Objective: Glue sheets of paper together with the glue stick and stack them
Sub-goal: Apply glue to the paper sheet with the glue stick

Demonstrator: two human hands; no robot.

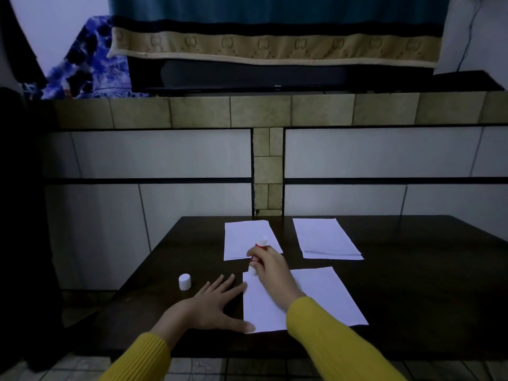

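A white sheet of paper [327, 295] lies near the front of the dark table [412, 284]. My right hand [270, 266] grips a red and white glue stick [258, 255], its lower tip pressed on the sheet's far left corner. My left hand [214, 303] lies flat with fingers spread, the thumb pinning the sheet's near left corner. The glue stick's white cap [184, 281] stands on the table to the left. Another white sheet [244, 239] lies behind the glue stick, and a small stack of sheets [327, 239] sits at the back right.
The table butts against a tiled wall with dark shelves [148, 180]. Above, a ledge carries a dark long object under a draped teal and beige cloth [275, 42]. Tiled floor [192, 369] shows below the table's front edge.
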